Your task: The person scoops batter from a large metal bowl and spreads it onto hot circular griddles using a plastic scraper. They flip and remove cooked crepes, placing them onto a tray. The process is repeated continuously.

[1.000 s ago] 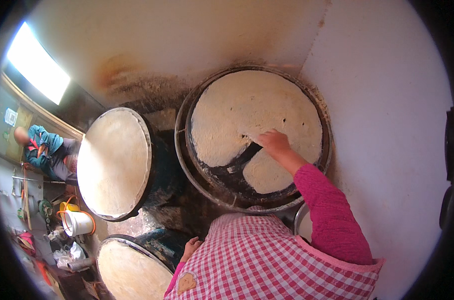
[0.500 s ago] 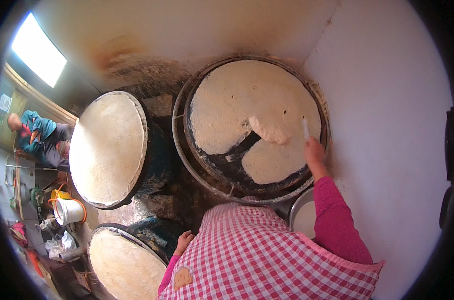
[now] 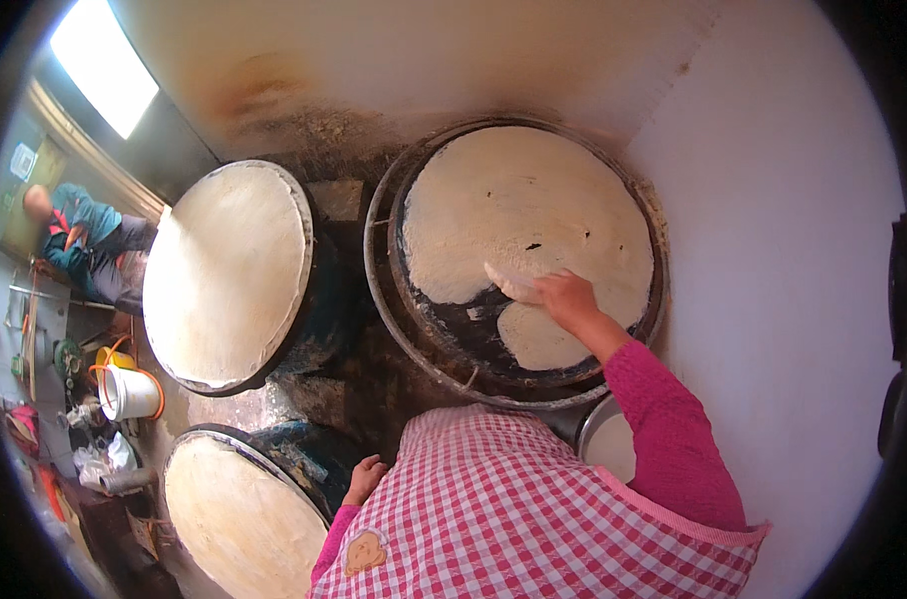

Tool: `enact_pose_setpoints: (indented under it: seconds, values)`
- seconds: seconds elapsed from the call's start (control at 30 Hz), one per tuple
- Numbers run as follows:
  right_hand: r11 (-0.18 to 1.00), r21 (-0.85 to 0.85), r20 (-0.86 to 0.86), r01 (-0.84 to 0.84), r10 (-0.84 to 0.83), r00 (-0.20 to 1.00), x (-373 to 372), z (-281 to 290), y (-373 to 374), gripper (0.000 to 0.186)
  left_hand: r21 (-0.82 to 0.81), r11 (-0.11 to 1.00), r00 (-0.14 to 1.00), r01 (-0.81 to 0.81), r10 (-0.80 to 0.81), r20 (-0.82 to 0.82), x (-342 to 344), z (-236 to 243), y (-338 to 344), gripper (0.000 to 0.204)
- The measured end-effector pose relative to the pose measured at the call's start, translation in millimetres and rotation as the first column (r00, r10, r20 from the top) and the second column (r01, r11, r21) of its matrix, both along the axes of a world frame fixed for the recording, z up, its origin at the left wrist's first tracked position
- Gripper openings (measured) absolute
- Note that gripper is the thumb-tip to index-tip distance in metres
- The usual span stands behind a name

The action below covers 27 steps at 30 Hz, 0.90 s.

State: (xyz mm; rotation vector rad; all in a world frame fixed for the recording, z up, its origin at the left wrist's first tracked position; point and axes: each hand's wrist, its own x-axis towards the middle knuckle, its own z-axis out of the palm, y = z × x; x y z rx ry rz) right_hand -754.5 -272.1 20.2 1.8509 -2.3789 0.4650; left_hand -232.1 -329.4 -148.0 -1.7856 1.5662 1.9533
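Observation:
A large round griddle point(image 3: 425, 319) in a metal ring carries a pale batter layer point(image 3: 523, 190) with small holes and a bare dark gap at its lower left. My right hand point(image 3: 568, 299) grips a pale flat scraper point(image 3: 518, 284), whose tip lies in batter at the upper edge of that gap. My left hand point(image 3: 364, 479) hangs beside my checked apron with loosely curled fingers and nothing visible in them. A metal pot point(image 3: 605, 439) of pale liquid stands below the griddle's right, partly hidden by my sleeve.
Two more batter-covered griddles point(image 3: 224, 270) point(image 3: 234, 509) stand at left. A person point(image 3: 89, 240) in teal sits beyond them, near buckets point(image 3: 126, 389), hoses and bags. Walls close in behind and right of the big griddle.
Since half a second ago my right hand has swung left from the griddle's right edge to the gap. The lump of batter there now looks spread out, and the gap's upper part is covered.

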Motion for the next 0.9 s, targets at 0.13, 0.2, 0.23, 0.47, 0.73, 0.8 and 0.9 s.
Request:
enact_pose_setpoints:
  seconds: [0.13,0.2,0.23,0.47,0.73,0.8,0.9]
  values:
    - [0.89,-0.043,0.001,0.455,-0.455,0.891,-25,-4,36,0.007,-0.047,0.999,1.0,0.008,-0.009,-0.001,9,-11,7,0.044]
    - [0.805,0.012,-0.015,0.593,-0.593,0.805,-29,-8,44,0.008,-0.071,0.997,0.998,0.032,-0.029,0.054,10,-11,9,0.044]
    - [0.729,0.056,-0.03,0.682,-0.682,0.731,-27,-9,45,0.008,-0.064,0.998,1.0,0.004,-0.004,0.012,11,-10,9,0.045]
    - [0.959,-0.007,0.02,0.284,-0.284,0.959,40,-17,-6,0.013,-0.037,0.999,1.0,0.025,-0.025,0.0,4,13,1,0.046]
    - [0.991,0.068,0.116,0.115,-0.122,0.986,65,3,-7,0.015,-0.002,0.999,0.997,-0.038,0.038,-0.071,7,36,2,0.045]
    - [0.946,0.111,0.124,0.305,-0.318,0.94,61,5,-1,0.013,0.011,0.999,0.996,-0.043,0.044,-0.078,12,40,7,0.045]
    - [0.897,0.03,0.014,0.442,-0.442,0.897,59,0,-2,0.012,0.016,0.999,0.996,-0.045,0.046,-0.076,20,42,16,0.045]
